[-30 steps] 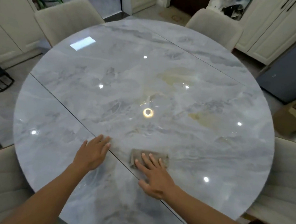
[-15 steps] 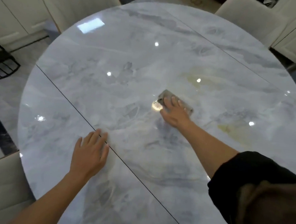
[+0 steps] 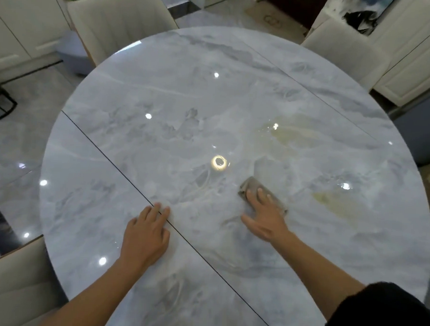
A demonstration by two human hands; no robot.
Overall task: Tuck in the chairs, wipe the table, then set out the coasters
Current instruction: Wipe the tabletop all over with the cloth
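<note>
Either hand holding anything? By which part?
Right hand presses flat on the cloth, fingers over its near half, no grasp. Left hand lies flat on the table, empty.

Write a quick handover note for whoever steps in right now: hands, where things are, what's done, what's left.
Left hand: flat on the marble table, palm down, across the dark seam, holding nothing.
Right hand: pressing a folded grey cloth flat on the tabletop, right of centre.
Chairs: the four in view sit close to the table edge, so tucking looks done.
Wiping: under way; yellowish patches to the right of the cloth may be stains or just the marble's pattern.
Left: finish wiping, then set out the coasters; none are in view.
</note>
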